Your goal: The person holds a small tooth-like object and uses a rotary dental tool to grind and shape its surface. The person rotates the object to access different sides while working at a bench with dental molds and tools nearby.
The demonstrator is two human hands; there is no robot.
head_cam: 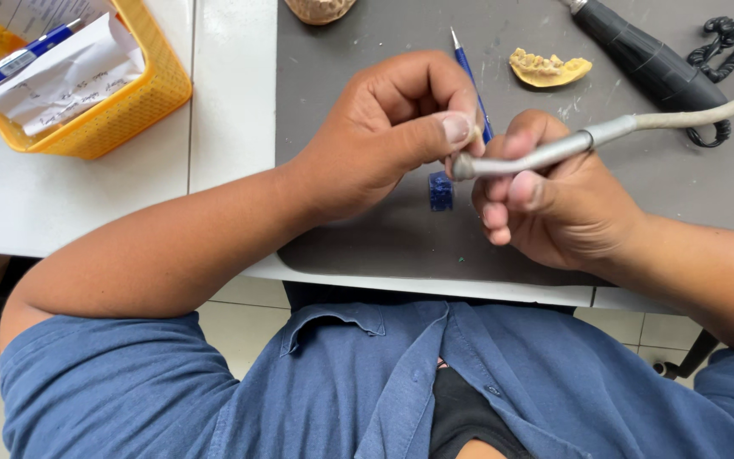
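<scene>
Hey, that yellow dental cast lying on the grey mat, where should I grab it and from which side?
Take the yellow dental cast across its arch, fingers on the outer curved rim at each end, coming straight down from above. It lies flat on the grey mat with nothing touching it, so the top is free. I'd come in from the near side, since the black handpiece lies close on its right.

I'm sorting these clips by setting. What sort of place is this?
Probably a dental laboratory bench. A yellow cast of a row of teeth lies on the grey work mat, and the right hand holds a slim grey metal handpiece on a hose.
</scene>
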